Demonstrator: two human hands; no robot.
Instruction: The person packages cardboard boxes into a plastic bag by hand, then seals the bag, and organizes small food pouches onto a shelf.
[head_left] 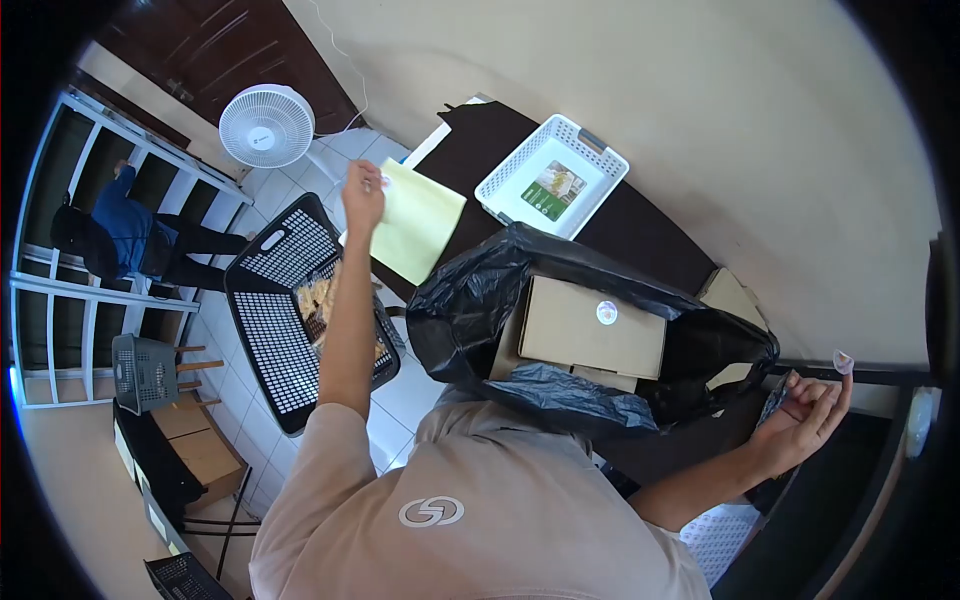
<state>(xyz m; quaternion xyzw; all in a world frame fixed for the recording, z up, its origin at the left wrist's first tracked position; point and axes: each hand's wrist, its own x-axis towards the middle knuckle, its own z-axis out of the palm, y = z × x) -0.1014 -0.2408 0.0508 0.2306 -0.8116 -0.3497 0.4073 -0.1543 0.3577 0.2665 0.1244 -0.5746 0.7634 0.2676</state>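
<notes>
My left hand [364,196] is closed on the edge of a pale yellow sheet [418,222], with a small round sticker visible beside the fingers. On the raised index fingertip of my right hand [803,420] clings a round sticker [844,361]. The other fingers of that hand appear to pinch the edge of a black plastic bag [465,300]. Inside the wide-mouthed bag lie cardboard boxes; the top box [575,335] carries a round sticker [606,313]. Crumpled plastic covers part of the boxes nearest my body.
Beyond the bag, a white basket [488,190] stands on a dark table [660,235]. A black crate [262,345] with tan pieces inside is left of my arm. A fan [266,126] stands behind it. Another person [125,230] is by the window at far left.
</notes>
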